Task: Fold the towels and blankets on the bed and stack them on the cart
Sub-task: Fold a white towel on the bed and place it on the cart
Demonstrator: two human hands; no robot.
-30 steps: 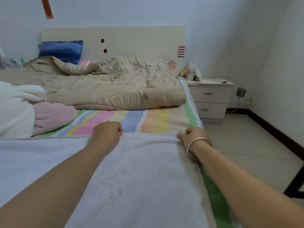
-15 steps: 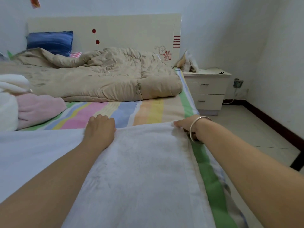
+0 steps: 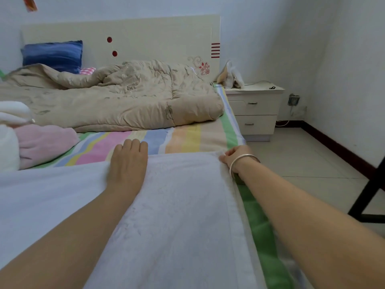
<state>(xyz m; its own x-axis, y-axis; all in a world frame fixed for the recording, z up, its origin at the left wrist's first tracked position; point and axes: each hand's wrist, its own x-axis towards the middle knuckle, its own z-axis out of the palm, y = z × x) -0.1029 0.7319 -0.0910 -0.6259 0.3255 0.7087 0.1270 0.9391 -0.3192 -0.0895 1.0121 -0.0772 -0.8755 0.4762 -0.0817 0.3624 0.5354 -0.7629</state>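
A large white towel lies spread flat across the near part of the bed, over the striped sheet. My left hand lies palm down on the towel's far edge with its fingers straight. My right hand, with a silver bangle at the wrist, pinches the towel's far right corner at the side of the bed. A pink towel and a white bundle lie heaped at the left. A beige quilt lies rumpled near the headboard.
A blue pillow leans on the cream headboard. A white nightstand with cloths on it stands right of the bed. Tiled floor runs along the right side. A dark frame shows at the right edge.
My left hand has gone from gripping the towel's far edge to lying flat on it. My right hand keeps its pinch on the corner. The camera shifted slightly.
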